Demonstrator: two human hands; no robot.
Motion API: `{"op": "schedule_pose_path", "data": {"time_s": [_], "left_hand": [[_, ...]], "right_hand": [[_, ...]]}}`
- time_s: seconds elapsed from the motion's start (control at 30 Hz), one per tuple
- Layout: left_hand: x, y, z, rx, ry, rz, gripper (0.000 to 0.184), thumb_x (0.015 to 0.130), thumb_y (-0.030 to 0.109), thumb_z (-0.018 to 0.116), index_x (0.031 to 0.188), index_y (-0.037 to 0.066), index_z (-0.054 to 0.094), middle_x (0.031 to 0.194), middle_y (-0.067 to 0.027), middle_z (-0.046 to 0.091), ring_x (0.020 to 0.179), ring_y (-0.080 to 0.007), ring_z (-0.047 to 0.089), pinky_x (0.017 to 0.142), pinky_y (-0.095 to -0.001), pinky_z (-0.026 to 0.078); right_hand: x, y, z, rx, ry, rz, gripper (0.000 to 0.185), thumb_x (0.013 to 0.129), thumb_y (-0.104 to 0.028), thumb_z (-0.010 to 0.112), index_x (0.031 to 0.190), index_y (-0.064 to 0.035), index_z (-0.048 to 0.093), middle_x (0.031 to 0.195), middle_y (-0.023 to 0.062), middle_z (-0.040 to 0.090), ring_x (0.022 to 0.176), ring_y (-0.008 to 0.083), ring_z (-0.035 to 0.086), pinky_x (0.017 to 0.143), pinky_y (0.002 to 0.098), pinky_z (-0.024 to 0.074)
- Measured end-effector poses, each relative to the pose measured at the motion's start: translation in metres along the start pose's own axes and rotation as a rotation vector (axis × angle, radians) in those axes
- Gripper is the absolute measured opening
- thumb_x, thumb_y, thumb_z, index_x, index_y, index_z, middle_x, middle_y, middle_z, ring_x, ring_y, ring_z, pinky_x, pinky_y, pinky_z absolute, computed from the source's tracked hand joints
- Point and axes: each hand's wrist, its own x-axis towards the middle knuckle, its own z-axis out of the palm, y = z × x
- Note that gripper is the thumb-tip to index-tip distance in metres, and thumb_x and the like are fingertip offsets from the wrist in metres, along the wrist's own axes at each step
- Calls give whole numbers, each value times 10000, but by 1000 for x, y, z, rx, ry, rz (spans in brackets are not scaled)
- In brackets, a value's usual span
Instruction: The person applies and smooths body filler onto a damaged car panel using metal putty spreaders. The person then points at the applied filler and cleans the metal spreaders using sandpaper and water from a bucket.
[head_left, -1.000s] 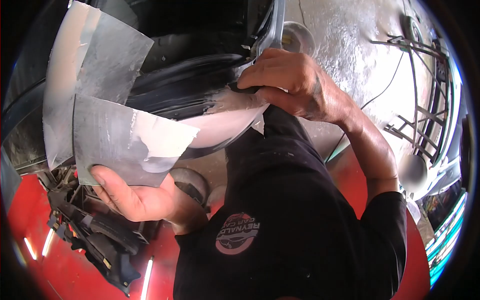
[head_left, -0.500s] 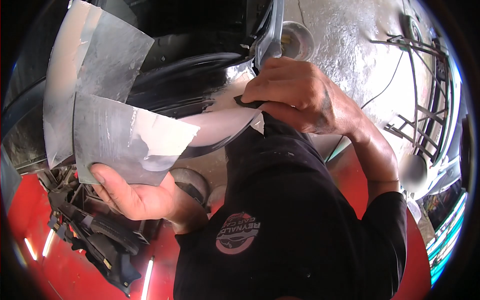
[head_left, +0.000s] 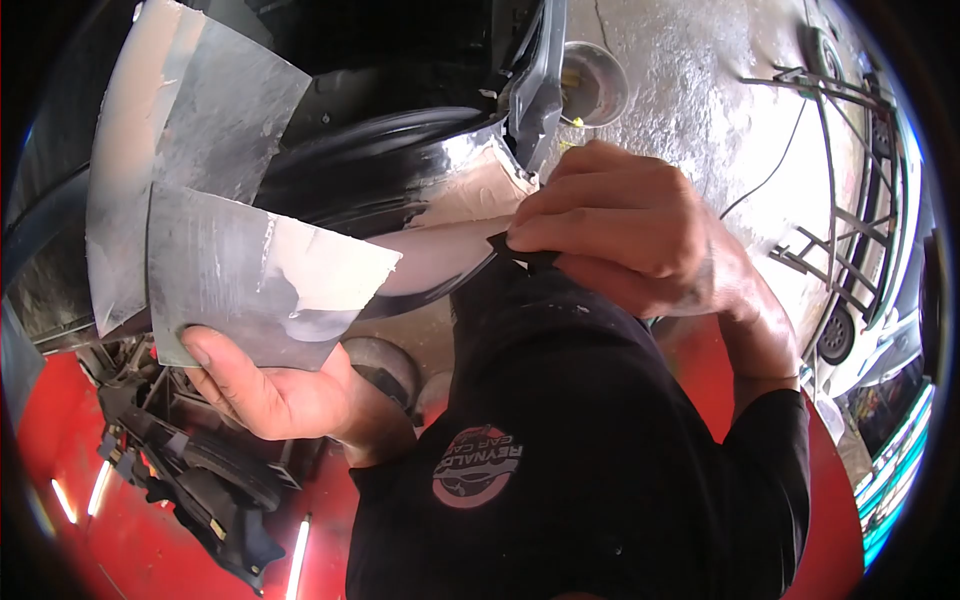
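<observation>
Left hand [head_left: 275, 395], lower left of the frame, gripped a grey plate [head_left: 205, 285] from its near edge: thumb on top, fingers curled underneath, pale paste [head_left: 335, 275] sitting on the plate's right side. Right hand [head_left: 635, 230], right of centre, had thumb and fingers pinched closed on a small black scraper [head_left: 530, 257], just beside the lower right edge of a black car panel [head_left: 365, 180]; contact couldn't be told from this angle. Panel ran across the upper middle of the frame, with a pale coat [head_left: 440, 248] toward its right end: smooth along the lower band, rougher near the upper corner. Judgement: doing this well called for a low scraper angle, light even pressure, long overlapping strokes, thinned-out edges, a clean scraper edge, and the plate held level, close but off the panel.
</observation>
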Motion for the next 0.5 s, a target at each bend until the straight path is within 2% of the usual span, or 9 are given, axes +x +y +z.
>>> {"op": "schedule_pose_path", "data": {"time_s": [0.1, 0.23, 0.27, 0.37, 0.4, 0.5], "left_hand": [[0, 0, -1, 7, -6, -33, 429, 1051, 198, 543, 1339, -117, 586, 1406, -252, 584, 1262, -343, 599, 1067, -455, 502], [0, 0, 8, 48, -47, 10, 463, 1060, 240, 539, 1362, -111, 556, 1409, -247, 572, 1277, -361, 585, 1094, -487, 479], [0, 1, 12, 54, -58, 32, 467, 1061, 248, 537, 1362, -110, 557, 1412, -245, 570, 1282, -360, 580, 1102, -488, 469], [2, 4, 20, 122, -67, 45, 486, 1058, 273, 537, 1363, -106, 559, 1424, -240, 562, 1303, -363, 563, 1127, -492, 443], [1, 4, 22, 146, -86, 59, 494, 1057, 278, 538, 1366, -106, 556, 1429, -239, 559, 1310, -364, 559, 1131, -494, 439], [-1, 5, 31, 161, -121, 58, 520, 1052, 297, 538, 1381, -106, 544, 1447, -234, 546, 1330, -368, 543, 1143, -501, 426]], "right_hand": [[-6, 5, -14, 44, 45, 19, 260, 746, 23, 741, 1005, 12, 735, 960, 140, 745, 870, 356, 697, 775, 439, 571], [-22, 26, -30, 58, 132, 239, 250, 813, 35, 693, 1053, 1, 752, 963, 131, 751, 915, 278, 737, 794, 387, 581], [-28, 34, -29, 112, 152, 325, 249, 848, 24, 674, 1080, -15, 755, 994, 132, 750, 952, 245, 741, 816, 359, 575], [-39, 57, -12, 215, 213, 409, 280, 864, 95, 648, 1122, 17, 723, 1072, 152, 736, 991, 274, 734, 899, 345, 561], [-42, 65, -7, 198, 187, 451, 283, 884, 86, 644, 1136, -7, 730, 1070, 136, 741, 1010, 255, 729, 919, 336, 550], [-44, 81, 11, 218, 180, 397, 298, 882, 86, 644, 1146, -20, 732, 1079, 131, 743, 1006, 252, 730, 906, 348, 554]]}}
